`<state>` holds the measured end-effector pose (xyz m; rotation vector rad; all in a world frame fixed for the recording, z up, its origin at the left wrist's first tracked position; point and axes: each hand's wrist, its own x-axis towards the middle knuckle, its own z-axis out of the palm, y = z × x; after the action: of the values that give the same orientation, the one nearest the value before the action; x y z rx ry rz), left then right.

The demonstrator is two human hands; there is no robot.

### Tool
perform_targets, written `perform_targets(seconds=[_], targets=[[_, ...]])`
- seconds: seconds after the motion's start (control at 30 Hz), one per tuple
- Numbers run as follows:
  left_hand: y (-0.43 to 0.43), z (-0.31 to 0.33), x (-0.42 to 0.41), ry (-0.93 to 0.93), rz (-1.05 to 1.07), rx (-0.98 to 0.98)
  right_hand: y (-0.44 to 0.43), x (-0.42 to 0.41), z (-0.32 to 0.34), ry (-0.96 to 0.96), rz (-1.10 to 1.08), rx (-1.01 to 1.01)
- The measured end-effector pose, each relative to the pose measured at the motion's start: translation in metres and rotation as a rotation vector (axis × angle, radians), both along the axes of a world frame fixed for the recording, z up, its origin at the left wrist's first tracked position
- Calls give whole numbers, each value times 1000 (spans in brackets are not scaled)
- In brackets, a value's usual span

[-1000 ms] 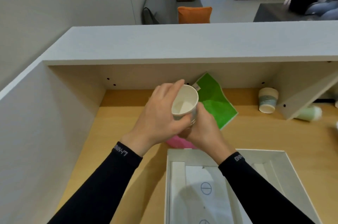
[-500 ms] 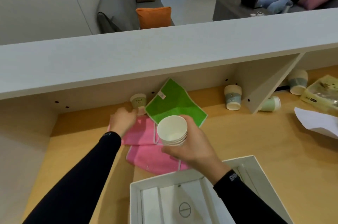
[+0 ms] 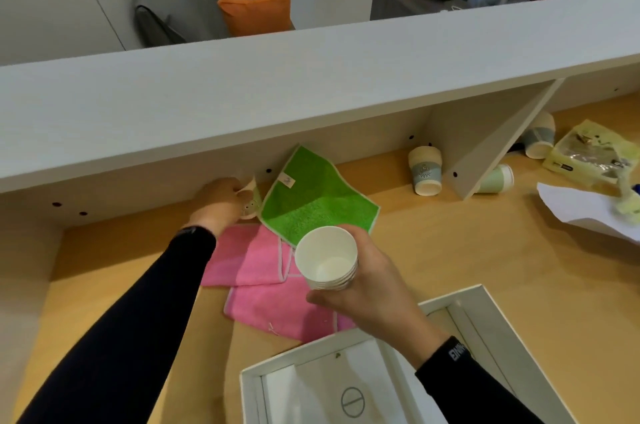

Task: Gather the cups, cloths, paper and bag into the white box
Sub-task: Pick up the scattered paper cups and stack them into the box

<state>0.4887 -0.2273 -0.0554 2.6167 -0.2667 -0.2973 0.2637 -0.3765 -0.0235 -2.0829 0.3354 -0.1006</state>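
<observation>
Since half a sec ago the left hand (image 3: 221,200) has gone from just short of the small cup (image 3: 252,202) to closing its fingers round it, far back under the shelf (image 3: 311,84); the view has barely shifted. That cup sits tight against the shelf's back wall beside the green cloth (image 3: 313,196), so the left arm is stretched far fwd, wrist low, to get in under the overhang. Right hand (image 3: 367,280) grips a nested stack of white cups (image 3: 327,257), mouth up, held over the pink cloths (image 3: 273,285) just beyond the white box (image 3: 485,316), prob. kept upright so the next cup can drop in. Still out on the desk (image 3: 450,250): three more cups at right, e.g. one upside down (image 3: 425,171), plus paper (image 3: 585,209) and bag (image 3: 588,153) far right.
</observation>
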Motion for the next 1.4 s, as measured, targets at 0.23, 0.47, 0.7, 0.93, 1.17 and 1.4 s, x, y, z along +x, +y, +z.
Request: perform_targets(seconds=[0.23, 0.47, 0.7, 0.93, 1.17, 1.4], targets=[[29, 100, -150, -560, -382, -515, 10, 5, 13, 10, -38, 27], [17, 111, -175, -564, -611, -278, 13, -12, 33, -36, -75, 31], [-36, 87, -189, -491, -722, 38, -28, -26, 47, -109, -31, 14], [-132, 109, -197, -451, -444, -466, -138, -45, 45, -164, -62, 18], [-261, 55, -125, 24, -221, -157, -225, -60, 10, -82, -157, 117], [-351, 1, -63, 160, -311, -33, -255, -65, -14, -16, -202, 143]])
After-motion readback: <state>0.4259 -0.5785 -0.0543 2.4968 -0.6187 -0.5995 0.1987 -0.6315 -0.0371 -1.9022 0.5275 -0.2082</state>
